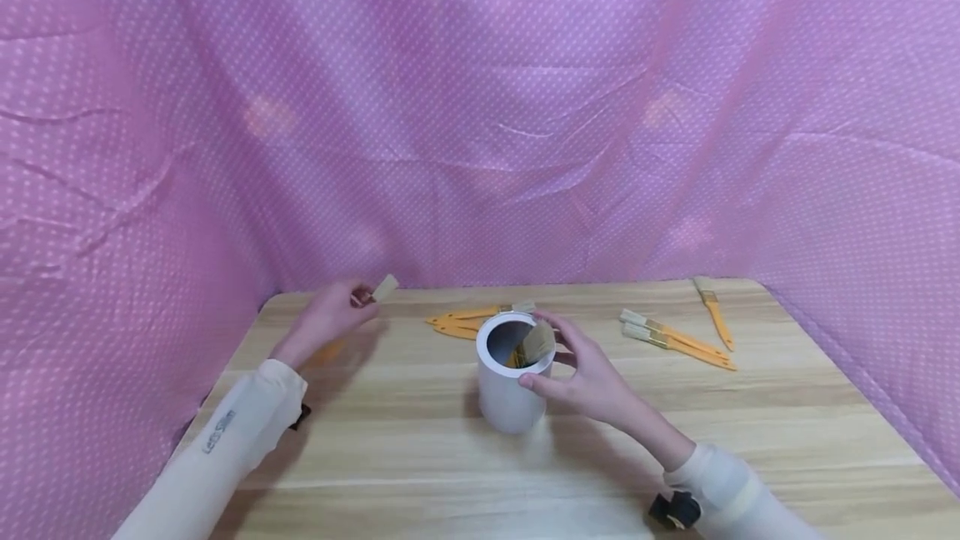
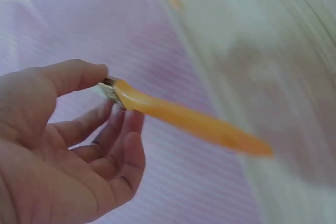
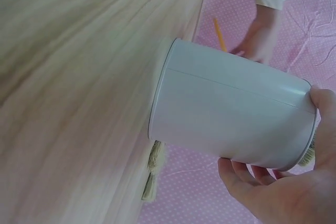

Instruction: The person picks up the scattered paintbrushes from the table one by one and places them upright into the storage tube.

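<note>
My left hand (image 1: pixel 333 315), raised over the far left of the table, pinches a flat paintbrush (image 2: pixel 194 121) by its metal ferrule. Its pale bristles (image 1: pixel 386 287) point up and to the right in the head view, while the orange handle slants away from the palm in the left wrist view. At the middle of the table, my right hand (image 1: pixel 588 369) grips the rim of an upright white can (image 1: pixel 510 398), thumb on the near side and fingers round the right. Inside the can leans another paintbrush (image 1: pixel 538 342), bristles up at the rim; its lower handle is hidden.
Several orange-handled brushes (image 1: pixel 457 327) lie just behind the can, partly covered by it. On the right lie two side-by-side brushes (image 1: pixel 657 340) and a single brush (image 1: pixel 717 319) farther back. A pink dotted curtain (image 1: pixel 480 107) surrounds the wooden table (image 1: pixel 390 473).
</note>
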{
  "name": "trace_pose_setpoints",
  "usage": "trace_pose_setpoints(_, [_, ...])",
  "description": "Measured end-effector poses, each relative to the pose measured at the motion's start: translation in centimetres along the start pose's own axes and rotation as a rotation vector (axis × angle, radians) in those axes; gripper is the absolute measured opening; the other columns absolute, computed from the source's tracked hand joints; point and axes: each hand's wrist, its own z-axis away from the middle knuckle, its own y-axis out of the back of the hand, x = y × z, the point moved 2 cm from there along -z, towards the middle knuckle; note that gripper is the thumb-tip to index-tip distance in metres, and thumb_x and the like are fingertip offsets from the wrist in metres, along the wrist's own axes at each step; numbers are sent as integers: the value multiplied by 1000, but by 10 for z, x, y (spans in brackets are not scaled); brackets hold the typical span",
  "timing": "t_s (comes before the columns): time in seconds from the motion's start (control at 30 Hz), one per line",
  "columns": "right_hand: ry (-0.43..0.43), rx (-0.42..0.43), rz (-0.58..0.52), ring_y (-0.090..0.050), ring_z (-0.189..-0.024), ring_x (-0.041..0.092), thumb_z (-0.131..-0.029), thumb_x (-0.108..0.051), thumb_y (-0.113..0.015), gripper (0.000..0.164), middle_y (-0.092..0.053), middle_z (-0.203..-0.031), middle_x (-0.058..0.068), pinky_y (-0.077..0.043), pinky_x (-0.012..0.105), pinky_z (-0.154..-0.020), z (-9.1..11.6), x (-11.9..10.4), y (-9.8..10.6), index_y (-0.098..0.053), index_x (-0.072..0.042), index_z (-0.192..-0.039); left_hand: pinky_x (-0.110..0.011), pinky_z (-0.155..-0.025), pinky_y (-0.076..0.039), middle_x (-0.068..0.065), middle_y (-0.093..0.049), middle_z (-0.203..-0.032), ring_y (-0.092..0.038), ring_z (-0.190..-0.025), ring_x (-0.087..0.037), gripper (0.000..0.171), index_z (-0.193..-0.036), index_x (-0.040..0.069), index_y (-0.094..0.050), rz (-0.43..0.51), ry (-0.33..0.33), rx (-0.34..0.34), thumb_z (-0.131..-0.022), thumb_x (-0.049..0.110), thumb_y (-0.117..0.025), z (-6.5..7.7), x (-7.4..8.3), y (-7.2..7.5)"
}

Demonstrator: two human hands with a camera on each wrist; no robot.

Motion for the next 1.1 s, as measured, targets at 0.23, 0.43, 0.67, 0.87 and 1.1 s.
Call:
trace_pose_setpoints(0.23, [-7, -5, 13, -52, -129, 29, -80, -28, -90, 88, -49, -147, 3, -49, 44, -100, 1, -1, 2, -42, -16, -152, -41, -82, -55, -6, -66, -107, -64, -95, -23, 32, -123, 4, -66, 93, -161, 69, -96, 19, -72, 13, 78, -3])
trace_pose_setpoints(0.43, [-1, -3, 0, -52, -129, 29, -80, -25, -90, 88, -48, -147, 4, -49, 45, -100, 0, 0, 2, -41, -11, -152, -42, -84, -53, 0, -67, -108, -64, -97, -17, 31, -123, 11, -67, 275, -311, 53, -95, 24, -75, 27, 134, -3])
trace_pose_setpoints(0.67, [-17, -19, -5, -47, -133, 29, -84, -15, -87, 86, -42, -152, 9, -46, 51, -101, 0, -4, -2, -37, -10, -154, -36, -82, -54, 6, -70, -105, -66, -94, -13, 29, -120, 13, -68, 365, -465, 24, -93, 18, -78, 42, 175, -4])
trace_pose_setpoints(0.87, [-14, -27, -15, -45, -134, 34, -86, -9, -83, 81, -42, -151, 18, -45, 54, -102, 1, -32, 1, -37, -3, -152, -37, -85, -55, 0, -70, -110, -67, -96, -19, 30, -119, 10, -67, 501, -572, 8, -91, 9, -78, 43, 193, -11])
trace_pose_setpoints(1.1, [-27, -45, -13, -47, -132, 32, -85, -9, -84, 82, -44, -149, 16, -45, 53, -102, 0, -19, 2, -37, -3, -153, -41, -88, -54, -4, -69, -105, -67, -96, -22, 32, -119, 5, -65, 609, -596, 43, -90, 2, -77, 42, 196, -20])
